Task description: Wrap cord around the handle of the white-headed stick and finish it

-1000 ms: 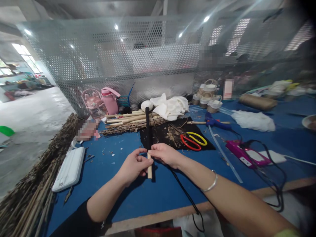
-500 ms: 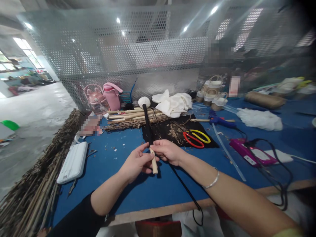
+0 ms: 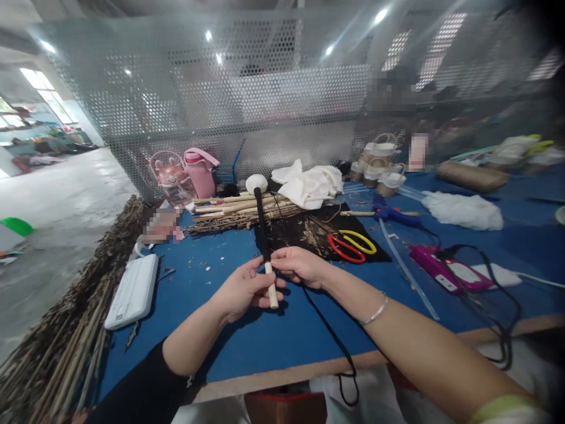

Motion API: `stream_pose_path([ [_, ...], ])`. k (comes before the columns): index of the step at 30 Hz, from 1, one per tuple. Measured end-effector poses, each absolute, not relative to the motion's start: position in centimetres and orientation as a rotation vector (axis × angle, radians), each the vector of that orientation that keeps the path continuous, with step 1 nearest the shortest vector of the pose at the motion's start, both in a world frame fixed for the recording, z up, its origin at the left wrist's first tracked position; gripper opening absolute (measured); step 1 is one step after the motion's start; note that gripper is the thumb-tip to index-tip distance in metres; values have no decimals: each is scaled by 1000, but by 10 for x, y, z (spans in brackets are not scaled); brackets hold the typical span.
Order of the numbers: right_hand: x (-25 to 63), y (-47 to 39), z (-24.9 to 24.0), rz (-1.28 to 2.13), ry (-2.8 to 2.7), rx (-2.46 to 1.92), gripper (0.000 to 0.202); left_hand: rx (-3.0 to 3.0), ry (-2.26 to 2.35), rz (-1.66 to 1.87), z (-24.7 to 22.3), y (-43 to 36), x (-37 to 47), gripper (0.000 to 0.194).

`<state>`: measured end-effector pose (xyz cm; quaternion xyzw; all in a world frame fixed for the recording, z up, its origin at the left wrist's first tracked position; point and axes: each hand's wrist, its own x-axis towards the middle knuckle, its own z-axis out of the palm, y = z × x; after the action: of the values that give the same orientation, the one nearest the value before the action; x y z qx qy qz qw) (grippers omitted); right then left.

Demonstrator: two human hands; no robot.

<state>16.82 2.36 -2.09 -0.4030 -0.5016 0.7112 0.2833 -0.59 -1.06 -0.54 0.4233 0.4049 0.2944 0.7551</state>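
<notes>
A wooden stick (image 3: pixel 271 288) points away from me, its far part wrapped in black cord (image 3: pixel 262 227) and its far end topped by a round white head (image 3: pixel 256 184). My left hand (image 3: pixel 241 290) is closed around the bare pale end, thumb on top and fingers beneath. At the edge of the wrapping, my right hand (image 3: pixel 298 266) pinches the black cord against the stick; the exact grip is partly hidden. A loose tail of cord (image 3: pixel 329 324) runs from under my right hand down over the table's front edge.
Red-and-yellow-handled scissors (image 3: pixel 352 246) lie on a black cloth (image 3: pixel 293 235) with plant scraps. Behind are sticks (image 3: pixel 229 207) and white cloth (image 3: pixel 309 184). A blue glue gun (image 3: pixel 395 217) and purple power strip (image 3: pixel 448 268) sit right; a white power bank (image 3: pixel 132 291) and dried stalks (image 3: pixel 66 330) lie left.
The stick appears slightly turned: a dark spot on its bare wood no longer shows. Both hands keep nearly the same place and hold.
</notes>
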Motion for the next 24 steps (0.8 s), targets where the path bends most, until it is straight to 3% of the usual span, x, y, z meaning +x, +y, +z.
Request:
stream_pose_path([
  [5, 165, 23, -23, 1864, -1427, -1129, 25, 975, 892, 600, -7, -10, -6, 49],
  [9, 166, 24, -24, 1437, -1637, -1201, 18, 981, 943, 620, -10, -11, -4, 62],
  [12, 166, 24, -24, 1353, -1666, -1217, 16, 980, 943, 629, -9, -12, -3, 66],
  [24, 165, 18, -20, 1995, -1345, -1055, 26, 1078, 831, 595, -7, -13, 0, 35],
])
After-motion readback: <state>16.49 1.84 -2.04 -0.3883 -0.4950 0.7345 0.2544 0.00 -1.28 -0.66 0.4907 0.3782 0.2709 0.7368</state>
